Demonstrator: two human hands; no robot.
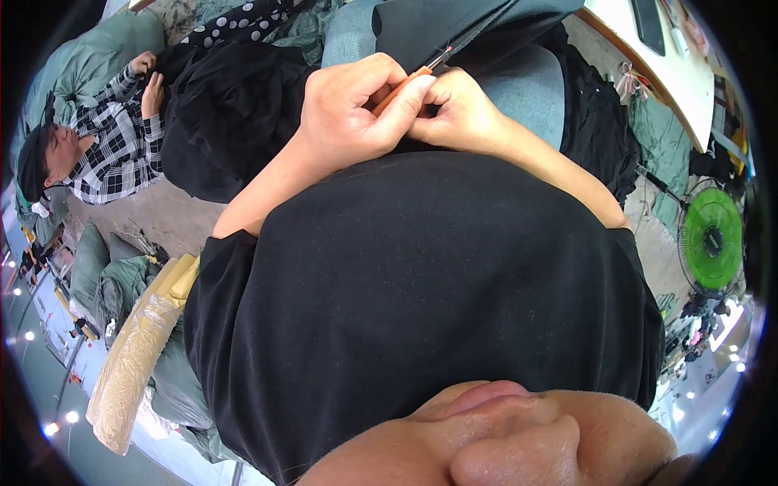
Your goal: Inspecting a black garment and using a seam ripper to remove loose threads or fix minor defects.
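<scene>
In front of my belly both hands are closed and nearly touch. My left hand (pixel 352 105) grips the orange handle of a seam ripper (pixel 399 91), its thin metal tip pointing up and to the right with a small red dot at the end. A piece of black cloth (pixel 486 36) with a narrow trimmed edge lies over my lap and runs down to the fingers of my right hand (pixel 462 113). That hand is curled against the cloth edge; its fingertips are partly hidden behind my left hand. Blue jeans (pixel 527 89) show beneath the cloth.
A heap of black cloth (pixel 235 113) lies at my left, beside a co-worker in a checked shirt (pixel 105 162). On the right stand a table (pixel 689 89) holding a dark phone (pixel 647 24) and a green fan (pixel 713 239). A plastic-wrapped yellowish roll (pixel 134 364) is at the lower left.
</scene>
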